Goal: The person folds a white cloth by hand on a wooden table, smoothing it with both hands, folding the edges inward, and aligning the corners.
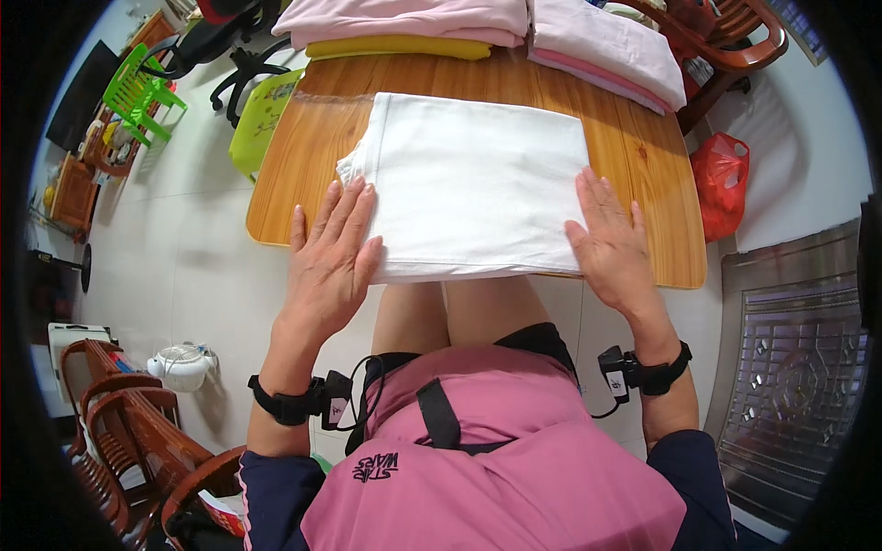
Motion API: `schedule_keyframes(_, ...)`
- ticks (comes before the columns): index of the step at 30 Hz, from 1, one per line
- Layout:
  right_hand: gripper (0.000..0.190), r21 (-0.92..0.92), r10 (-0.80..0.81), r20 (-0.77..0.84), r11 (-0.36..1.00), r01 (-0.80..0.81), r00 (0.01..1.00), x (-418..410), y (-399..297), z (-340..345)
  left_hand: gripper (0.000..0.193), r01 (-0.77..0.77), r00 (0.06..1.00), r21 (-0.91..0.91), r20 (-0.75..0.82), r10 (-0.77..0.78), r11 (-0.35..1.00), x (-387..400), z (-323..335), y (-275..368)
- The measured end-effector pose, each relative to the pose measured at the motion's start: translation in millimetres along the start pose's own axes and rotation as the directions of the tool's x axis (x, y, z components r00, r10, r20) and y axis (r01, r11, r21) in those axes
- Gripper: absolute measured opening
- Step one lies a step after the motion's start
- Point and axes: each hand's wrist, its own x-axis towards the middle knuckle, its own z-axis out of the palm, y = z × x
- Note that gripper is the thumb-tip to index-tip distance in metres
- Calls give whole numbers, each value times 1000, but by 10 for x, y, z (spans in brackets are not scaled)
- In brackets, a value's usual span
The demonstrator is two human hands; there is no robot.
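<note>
A folded white cloth garment (479, 186) lies flat on the wooden table (641, 206), its near fold lined up along the table's front edge. My left hand (327, 255) rests palm down on its left side, the fingertips touching the hem and the thumb on the near left corner. Some gathered cloth sticks out at that left side, just beyond my fingertips. On the opposite side, my right hand (613, 237) lies flat with fingers spread, its thumb and fingertips on the cloth's right edge. Neither hand grips anything.
Folded pink and yellow cloths (400, 45) are stacked at the table's far side, beside a pale pink stack (606, 55). A red plastic bag (721, 182) sits right of the table. A green stool (265, 117) stands left; wooden chairs (131, 427) are behind on the left.
</note>
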Motion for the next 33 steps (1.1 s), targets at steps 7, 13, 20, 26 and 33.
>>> schedule_keyframes(7,58,-58,48,-30,997,-50,998,-99,94,-74,55,-5,994,51,-106,10,999,-64,-43,8)
schedule_keyframes(13,63,99,-352,-120,926,363,929,-31,-679,-91,69,-284,958,-88,-67,279,955,122,-75,546)
schedule_keyframes(20,79,-36,-410,-104,912,408,906,-71,-545,137,80,-245,965,89,-74,251,966,58,156,424)
schedule_keyframes(26,83,-2,-203,-80,979,203,976,-186,-110,-11,84,-189,974,46,-116,193,981,-48,145,158)
schedule_keyframes(33,75,-14,-210,-104,978,210,972,-387,30,-35,71,-196,980,-5,30,196,981,18,-171,-4)
